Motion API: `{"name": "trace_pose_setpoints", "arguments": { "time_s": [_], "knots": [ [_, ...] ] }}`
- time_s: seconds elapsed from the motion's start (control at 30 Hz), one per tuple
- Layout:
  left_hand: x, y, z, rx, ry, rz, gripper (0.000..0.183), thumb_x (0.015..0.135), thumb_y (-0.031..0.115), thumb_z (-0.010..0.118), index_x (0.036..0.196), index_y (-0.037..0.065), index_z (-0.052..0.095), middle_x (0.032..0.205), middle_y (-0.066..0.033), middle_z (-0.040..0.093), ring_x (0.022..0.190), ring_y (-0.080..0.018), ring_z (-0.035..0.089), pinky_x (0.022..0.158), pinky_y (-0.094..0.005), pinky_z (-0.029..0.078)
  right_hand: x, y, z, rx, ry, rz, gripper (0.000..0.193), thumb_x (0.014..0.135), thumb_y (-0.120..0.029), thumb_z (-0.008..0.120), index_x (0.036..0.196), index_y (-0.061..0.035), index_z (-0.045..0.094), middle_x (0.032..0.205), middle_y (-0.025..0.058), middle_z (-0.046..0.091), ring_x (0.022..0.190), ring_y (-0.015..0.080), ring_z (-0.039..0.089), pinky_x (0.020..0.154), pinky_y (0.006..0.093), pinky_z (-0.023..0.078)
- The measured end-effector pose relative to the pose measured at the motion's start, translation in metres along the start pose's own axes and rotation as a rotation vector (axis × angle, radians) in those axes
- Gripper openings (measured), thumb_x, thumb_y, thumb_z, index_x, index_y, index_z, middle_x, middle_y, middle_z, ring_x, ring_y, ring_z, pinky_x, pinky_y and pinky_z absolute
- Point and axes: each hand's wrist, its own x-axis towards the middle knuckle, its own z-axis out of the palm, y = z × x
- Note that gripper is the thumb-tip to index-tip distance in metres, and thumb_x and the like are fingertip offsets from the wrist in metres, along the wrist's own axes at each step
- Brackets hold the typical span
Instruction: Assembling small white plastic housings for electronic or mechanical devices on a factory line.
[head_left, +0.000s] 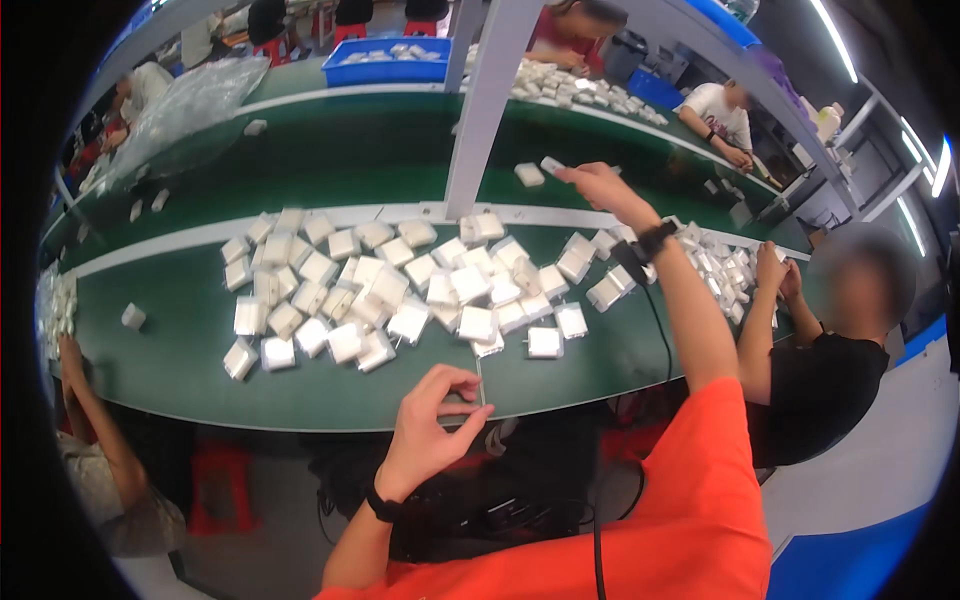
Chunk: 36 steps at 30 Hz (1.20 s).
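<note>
White adapter (552, 165): pinched in my right hand (598, 185), held out at arm's length over the far green belt (330, 150).
Right grip: closed on that adapter, fingertips around its end.
Left hand (432, 420): near my body at the near belt's edge, thumb and fingers closed on a thin clear piece (478, 385); what it is, I cannot tell.
Adapter pile (400, 285): many white blocks heaped on the near green belt (180, 360), between my two hands.
Wrists: a black band on each.
Neighbour: another person's hands (772, 270) sorting white blocks at my right.
Blue tray (385, 62): far side, holding more white pieces.
</note>
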Motion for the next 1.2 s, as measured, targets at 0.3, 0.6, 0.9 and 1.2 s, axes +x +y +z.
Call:
{"name": "trace_pose_setpoints", "arguments": {
  "time_s": [0.3,0.6,0.9,1.2],
  "knots": [
    [0.011,-0.001,0.004,0.042,0.043,0.098,0.082,0.071,0.007,0.102,0.143,0.002,0.063,0.136,-0.01,0.061,0.112,-0.0178,0.067,0.074,-0.0275,0.069,-0.272,-0.039,0.12,0.84,-0.362,0.056,0.039,0.116,-0.038,0.062,0.131,-0.0019,0.067,0.08,-0.0105,0.044,0.067,0.0019,0.034,0.058,0.0235,0.029],
    [0.001,-0.021,0.02,0.23,0.163,0.258,0.065,0.074,0.001,0.095,0.135,0.007,0.074,0.13,-0.0097,0.068,0.098,-0.0177,0.07,0.064,-0.0249,0.063,-0.305,-0.022,0.173,0.746,-0.383,0.012,0.038,0.115,-0.028,0.067,0.137,0.0039,0.066,0.095,-0.0046,0.067,0.076,0.0006,0.048,0.066,0.0216,0.042],
    [0.0,-0.01,0.012,0.314,0.029,0.14,0.055,0.077,0.006,0.095,0.129,0.005,0.078,0.107,-0.0071,0.078,0.076,-0.0165,0.064,0.062,-0.0282,0.053,-0.309,-0.015,0.156,0.363,0.059,-0.232,0.027,0.098,-0.004,0.082,0.124,-0.0037,0.075,0.071,-0.0096,0.031,0.065,0.0038,0.027,0.058,0.0248,0.023],
    [0.0,-0.014,0.013,0.318,0.027,0.165,0.056,0.076,0.011,0.097,0.128,0.005,0.078,0.097,-0.0063,0.077,0.072,-0.0174,0.062,0.063,-0.0296,0.052,-0.297,-0.023,0.167,0.407,0.087,-0.316,0.017,0.1,-0.003,0.08,0.117,-0.0034,0.081,0.067,-0.0095,0.032,0.062,0.0033,0.027,0.056,0.0259,0.023]
  ]
}}
